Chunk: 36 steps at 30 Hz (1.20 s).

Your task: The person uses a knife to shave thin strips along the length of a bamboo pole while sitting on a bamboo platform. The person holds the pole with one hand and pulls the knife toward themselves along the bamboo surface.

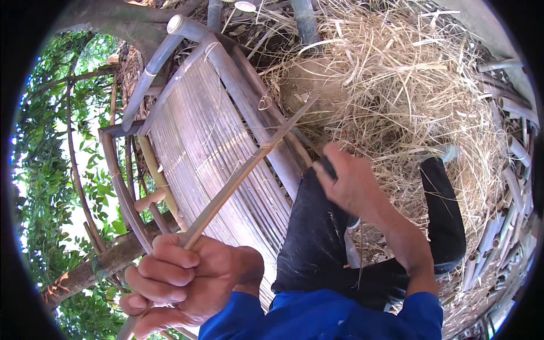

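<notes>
My left hand [187,277] is closed in a fist around a long bamboo strip [238,177]. The strip slants up and to the right, its far end over the ground beside the bench, and its lower end comes out beneath the fist. Above my dark-trousered thigh [311,232], my right hand [354,184] is closed, its fingers pressed together and slightly blurred. Something dark shows between thumb and fingers, but I cannot make out what it is. The right hand is apart from the strip, just to its right.
A slatted bamboo bench [209,130] with round bamboo rails [249,96] lies under the strip. Pale shavings [402,79] are heaped on the ground at the right. Bamboo poles [510,187] line the right rim, and green leaves [45,187] fill the left.
</notes>
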### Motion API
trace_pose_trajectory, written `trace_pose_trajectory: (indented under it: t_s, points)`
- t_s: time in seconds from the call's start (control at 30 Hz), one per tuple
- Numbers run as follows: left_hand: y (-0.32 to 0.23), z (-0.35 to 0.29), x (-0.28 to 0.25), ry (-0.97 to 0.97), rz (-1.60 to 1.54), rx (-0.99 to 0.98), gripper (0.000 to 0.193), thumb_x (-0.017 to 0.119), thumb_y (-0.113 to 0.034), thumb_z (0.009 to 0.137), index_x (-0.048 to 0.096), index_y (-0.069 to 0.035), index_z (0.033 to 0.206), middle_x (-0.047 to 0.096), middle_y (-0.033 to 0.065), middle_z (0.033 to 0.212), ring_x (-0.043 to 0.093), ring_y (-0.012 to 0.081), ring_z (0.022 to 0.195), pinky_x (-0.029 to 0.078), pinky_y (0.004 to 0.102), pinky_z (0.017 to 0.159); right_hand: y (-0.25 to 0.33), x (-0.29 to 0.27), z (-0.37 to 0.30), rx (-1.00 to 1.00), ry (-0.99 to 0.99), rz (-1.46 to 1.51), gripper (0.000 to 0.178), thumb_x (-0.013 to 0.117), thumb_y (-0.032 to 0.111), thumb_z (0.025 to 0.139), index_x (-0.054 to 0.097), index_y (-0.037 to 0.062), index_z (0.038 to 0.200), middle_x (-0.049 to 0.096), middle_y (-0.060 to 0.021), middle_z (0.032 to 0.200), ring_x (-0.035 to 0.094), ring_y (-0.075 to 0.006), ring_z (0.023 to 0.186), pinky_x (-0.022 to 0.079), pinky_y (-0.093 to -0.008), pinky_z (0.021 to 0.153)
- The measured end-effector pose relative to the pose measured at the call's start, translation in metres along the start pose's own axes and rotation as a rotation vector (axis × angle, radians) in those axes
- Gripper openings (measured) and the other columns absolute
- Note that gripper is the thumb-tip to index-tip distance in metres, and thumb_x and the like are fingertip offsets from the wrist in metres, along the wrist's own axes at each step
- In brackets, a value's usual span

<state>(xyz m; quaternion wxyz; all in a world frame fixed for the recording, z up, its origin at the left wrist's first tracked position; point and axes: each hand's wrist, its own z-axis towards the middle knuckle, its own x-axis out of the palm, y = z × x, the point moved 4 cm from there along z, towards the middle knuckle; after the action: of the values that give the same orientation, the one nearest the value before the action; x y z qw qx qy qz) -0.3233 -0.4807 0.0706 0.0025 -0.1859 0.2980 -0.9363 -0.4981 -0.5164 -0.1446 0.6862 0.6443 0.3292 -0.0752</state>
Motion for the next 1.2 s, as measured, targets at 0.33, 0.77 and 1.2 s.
trace_pose_trajectory:
  t_s: [0.33,0.77,1.2]
  points:
    - [-0.007,-0.014,0.005,-0.114,0.111,0.048,0.046,0.045,-0.05,0.106,0.048,-0.009,0.086,0.037,-0.0007,0.068,0.025,0.0097,0.052,0.022,0.0275,0.049,0.039,-0.001,-0.024,-0.197,-0.161,0.055,0.027,0.068,0.016,0.087,0.06,0.0083,0.112,0.054,-0.0084,0.069,0.065,-0.0251,0.057,0.055,-0.0383,0.047]
    - [-0.005,-0.008,-0.017,-0.174,0.147,0.035,0.042,0.047,-0.049,0.104,0.044,-0.011,0.087,0.033,-0.0038,0.069,0.026,0.0087,0.051,0.024,0.0264,0.049,0.03,-0.001,-0.013,-0.153,-0.013,-0.012,0.018,0.067,0.018,0.093,0.055,0.0084,0.102,0.062,-0.0137,0.075,0.063,-0.0308,0.058,0.052,-0.0396,0.047]
    - [0.001,0.01,-0.042,-0.097,-0.067,0.058,0.048,0.04,-0.049,0.107,0.034,-0.015,0.073,0.029,-0.004,0.061,0.025,0.0091,0.051,0.021,0.0259,0.046,-0.111,0.042,0.042,0.072,0.025,-0.088,0.026,0.065,0.022,0.093,0.051,0.011,0.112,0.064,-0.0199,0.073,0.066,-0.0413,0.065,0.054,-0.0496,0.057]
